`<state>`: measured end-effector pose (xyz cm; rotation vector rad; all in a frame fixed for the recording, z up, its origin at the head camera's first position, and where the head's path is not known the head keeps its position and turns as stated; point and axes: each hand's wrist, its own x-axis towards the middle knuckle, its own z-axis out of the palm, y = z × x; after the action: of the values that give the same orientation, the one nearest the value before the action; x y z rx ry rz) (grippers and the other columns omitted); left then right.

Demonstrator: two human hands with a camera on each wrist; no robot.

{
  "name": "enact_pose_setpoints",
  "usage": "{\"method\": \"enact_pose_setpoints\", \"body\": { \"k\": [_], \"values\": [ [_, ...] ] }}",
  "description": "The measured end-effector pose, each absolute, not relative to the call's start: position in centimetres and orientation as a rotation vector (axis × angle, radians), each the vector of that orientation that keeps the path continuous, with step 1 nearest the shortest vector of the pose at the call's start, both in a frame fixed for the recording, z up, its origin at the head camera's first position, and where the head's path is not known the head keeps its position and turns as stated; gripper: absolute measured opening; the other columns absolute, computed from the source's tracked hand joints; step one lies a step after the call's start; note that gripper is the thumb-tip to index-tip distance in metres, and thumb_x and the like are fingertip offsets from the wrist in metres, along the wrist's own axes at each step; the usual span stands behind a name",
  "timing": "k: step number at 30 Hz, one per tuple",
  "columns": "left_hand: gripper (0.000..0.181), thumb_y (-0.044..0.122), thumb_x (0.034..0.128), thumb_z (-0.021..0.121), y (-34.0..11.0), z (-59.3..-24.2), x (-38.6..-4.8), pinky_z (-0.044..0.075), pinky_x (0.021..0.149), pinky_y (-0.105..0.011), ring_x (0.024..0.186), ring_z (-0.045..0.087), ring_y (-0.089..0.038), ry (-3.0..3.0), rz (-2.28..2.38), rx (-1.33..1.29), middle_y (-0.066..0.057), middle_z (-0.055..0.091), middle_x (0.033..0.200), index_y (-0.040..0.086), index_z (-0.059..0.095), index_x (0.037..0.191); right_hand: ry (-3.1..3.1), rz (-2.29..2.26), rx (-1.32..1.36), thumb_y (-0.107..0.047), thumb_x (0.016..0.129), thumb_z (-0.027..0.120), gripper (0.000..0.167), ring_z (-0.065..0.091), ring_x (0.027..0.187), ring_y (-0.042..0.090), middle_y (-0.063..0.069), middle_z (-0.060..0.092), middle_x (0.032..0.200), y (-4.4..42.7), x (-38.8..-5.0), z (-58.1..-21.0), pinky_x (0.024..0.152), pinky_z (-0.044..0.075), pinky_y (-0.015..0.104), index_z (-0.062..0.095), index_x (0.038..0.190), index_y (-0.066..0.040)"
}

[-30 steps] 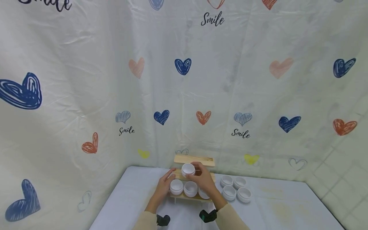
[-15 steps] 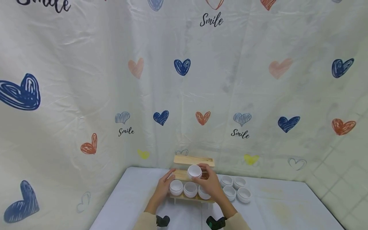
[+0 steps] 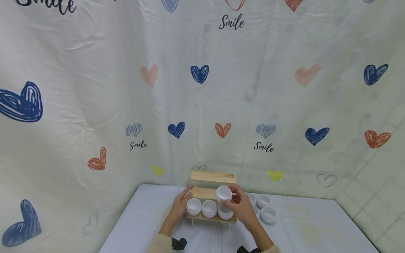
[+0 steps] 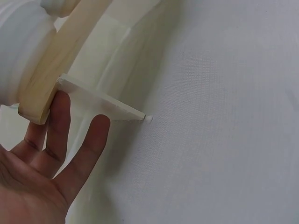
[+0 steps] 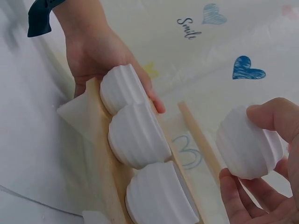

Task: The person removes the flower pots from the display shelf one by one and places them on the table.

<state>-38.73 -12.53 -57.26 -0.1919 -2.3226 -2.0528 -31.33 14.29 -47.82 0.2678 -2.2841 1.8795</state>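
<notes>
In the head view, my right hand (image 3: 246, 211) holds a white cup (image 3: 223, 193) at the right end of the middle shelf (image 3: 202, 192) of a wooden tiered rack. In the right wrist view, thumb and fingers (image 5: 238, 200) pinch the ribbed cup (image 5: 247, 147) from opposite sides; whether it touches the shelf cannot be told. My left hand (image 3: 176, 210) is at the rack's left end; its extended fingertips touch the board (image 4: 60, 60) in the left wrist view. Three white cups stand on the lower shelf (image 3: 212, 218).
Several white cups (image 3: 268, 214) are grouped on the white table (image 3: 303, 228), right of the rack and partly behind my right hand. The narrow top shelf (image 3: 212, 176) holds no cups. Behind hangs a curtain (image 3: 234, 105) printed with hearts.
My right hand has carried the cup rightward along the middle shelf, from near its centre to its right end. My left hand has stayed at the rack's left end.
</notes>
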Motion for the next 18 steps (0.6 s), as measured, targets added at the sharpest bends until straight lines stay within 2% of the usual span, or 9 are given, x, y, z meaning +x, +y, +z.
{"method": "enact_pose_setpoints", "body": {
  "k": [8, 18],
  "values": [
    [0.06, 0.06, 0.098, 0.055, -12.5, -57.1, -38.6, 0.025, 0.122, -0.068, 0.154, 0.033, -0.039, -2.34, -2.043, -0.175, -0.003, 0.039, 0.165, 0.033, 0.051, 0.151, -2.249, 1.91, 0.23, -0.005, 0.079, 0.086, 0.058, 0.067, 0.099, 0.013, 0.014, 0.066, 0.126, 15.9, -30.8, -48.6, 0.083, 0.058, 0.02, 0.06, 0.131, -0.011],
    [0.065, 0.061, 0.0977, 0.055, -12.5, -57.3, -38.8, 0.024, 0.122, -0.069, 0.154, 0.031, -0.039, -2.338, -2.036, -0.157, -0.003, 0.04, 0.164, 0.027, 0.05, 0.152, -2.228, 1.92, 0.173, -0.004, 0.079, 0.085, 0.058, 0.066, 0.097, 0.01, 0.013, 0.065, 0.124, 17.2, -30.0, -49.8, 0.079, 0.057, 0.019, 0.059, 0.131, -0.009]
  ]
}}
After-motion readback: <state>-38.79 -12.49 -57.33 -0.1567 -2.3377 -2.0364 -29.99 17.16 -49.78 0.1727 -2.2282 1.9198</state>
